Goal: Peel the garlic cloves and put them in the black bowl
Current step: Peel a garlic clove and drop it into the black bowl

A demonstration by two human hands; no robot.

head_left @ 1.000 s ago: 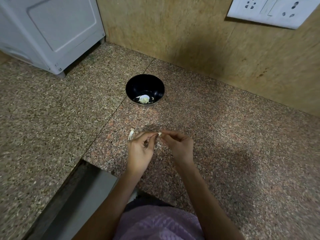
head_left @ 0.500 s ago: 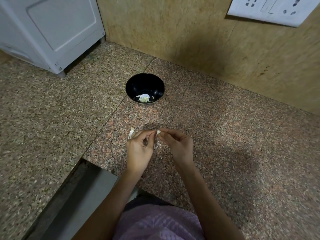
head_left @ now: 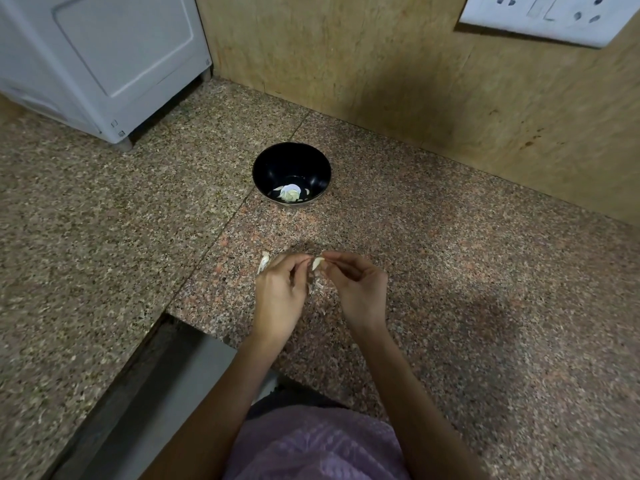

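A small pale garlic clove point(head_left: 317, 263) sits between my two hands over the granite counter. My right hand point(head_left: 358, 292) pinches it at the fingertips, and my left hand point(head_left: 280, 292) has thumb and finger curled at its other side. The black bowl point(head_left: 273, 168) stands farther back, with a few peeled cloves point(head_left: 290, 194) in its bottom. Another unpeeled clove point(head_left: 264, 262) lies on the counter just left of my left hand. Bits of skin point(head_left: 317, 287) lie under my hands.
A white appliance point(head_left: 104, 60) stands at the back left. A wooden wall point(head_left: 398, 81) with a white socket plate point(head_left: 550, 19) runs along the back. A grey recess point(head_left: 152, 393) cuts into the counter's front left edge.
My hands stay in the same place, working at the clove; more of the pale clove shows between the fingertips now.
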